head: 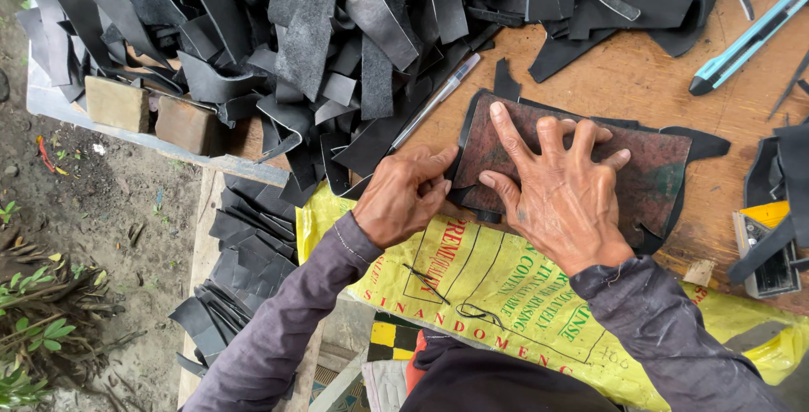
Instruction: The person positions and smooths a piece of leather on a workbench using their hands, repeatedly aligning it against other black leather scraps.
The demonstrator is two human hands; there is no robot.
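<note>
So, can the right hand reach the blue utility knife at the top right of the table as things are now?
Probably yes. The right hand lies spread flat on the brown template, holding nothing, and the blue utility knife lies on open wood beyond it with nothing in between. The hand would have to leave the template, though.

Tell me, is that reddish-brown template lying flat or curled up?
Flat. The right hand presses spread fingers on the reddish-brown template, which lies on black leather on the wooden table.
</note>
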